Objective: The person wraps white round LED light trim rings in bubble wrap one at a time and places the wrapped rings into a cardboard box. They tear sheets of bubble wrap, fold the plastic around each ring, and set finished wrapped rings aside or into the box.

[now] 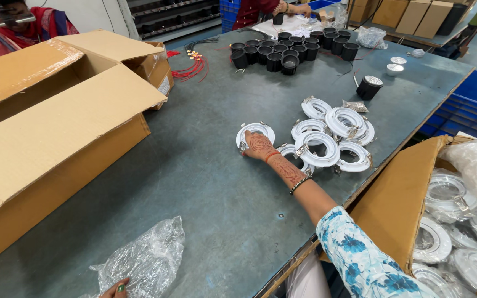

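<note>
My right hand [259, 146], marked with reddish henna, rests on a white ring-shaped lamp housing [255, 132] lying flat on the grey-green table [205, 182]; its fingers lie on the ring's near edge. Several more white rings [332, 138] lie overlapping just to its right. My left hand [116, 289] shows only at the bottom edge, fingers pinching a crumpled clear plastic bag [144, 259].
A large open cardboard box [45, 127] fills the left side. Several black cylinder housings [291, 49] stand at the table's far end, one apart [369, 87]. Red wires [191, 67] lie nearby. A box of bagged white rings [454, 232] sits at right. Other people work at the back.
</note>
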The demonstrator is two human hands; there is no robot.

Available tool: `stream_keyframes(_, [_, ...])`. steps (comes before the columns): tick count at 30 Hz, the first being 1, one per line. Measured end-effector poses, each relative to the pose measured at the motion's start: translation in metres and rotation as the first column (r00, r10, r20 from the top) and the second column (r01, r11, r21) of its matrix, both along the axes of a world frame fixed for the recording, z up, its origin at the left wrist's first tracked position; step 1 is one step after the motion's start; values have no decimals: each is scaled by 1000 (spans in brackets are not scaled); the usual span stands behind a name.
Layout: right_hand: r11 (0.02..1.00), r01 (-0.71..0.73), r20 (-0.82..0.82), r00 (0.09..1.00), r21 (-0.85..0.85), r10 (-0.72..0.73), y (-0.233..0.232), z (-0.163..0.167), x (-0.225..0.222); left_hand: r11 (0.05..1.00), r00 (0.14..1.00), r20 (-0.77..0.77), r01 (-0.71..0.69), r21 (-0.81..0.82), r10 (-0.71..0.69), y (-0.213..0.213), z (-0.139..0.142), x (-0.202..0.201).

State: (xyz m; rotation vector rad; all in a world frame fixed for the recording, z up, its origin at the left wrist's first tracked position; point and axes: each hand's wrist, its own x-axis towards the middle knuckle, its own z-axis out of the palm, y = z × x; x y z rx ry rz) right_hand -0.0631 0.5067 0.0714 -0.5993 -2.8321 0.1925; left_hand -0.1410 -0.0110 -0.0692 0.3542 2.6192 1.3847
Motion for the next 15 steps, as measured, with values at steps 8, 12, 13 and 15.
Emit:
stream_keyframes(8, [974, 24, 227, 971, 226, -77, 2, -6, -2, 1000, 1000, 0, 0, 4, 0, 3, -15, -7])
stream_keyframes(12, [961, 114, 48, 990, 251, -130, 24, -10, -3, 1000, 1000, 0, 0, 0, 0, 0, -8, -3])
stream_keyframes(13, [955, 145, 16, 988, 260, -154, 31, -9, -3, 1000, 1000, 2, 0, -2, 0, 1, -6, -3])
stream_keyframes(15, [943, 195, -20, 980, 268, -197, 41, -5, -1, 1000, 1000, -1, -3, -2, 3, 4, -5, -4])
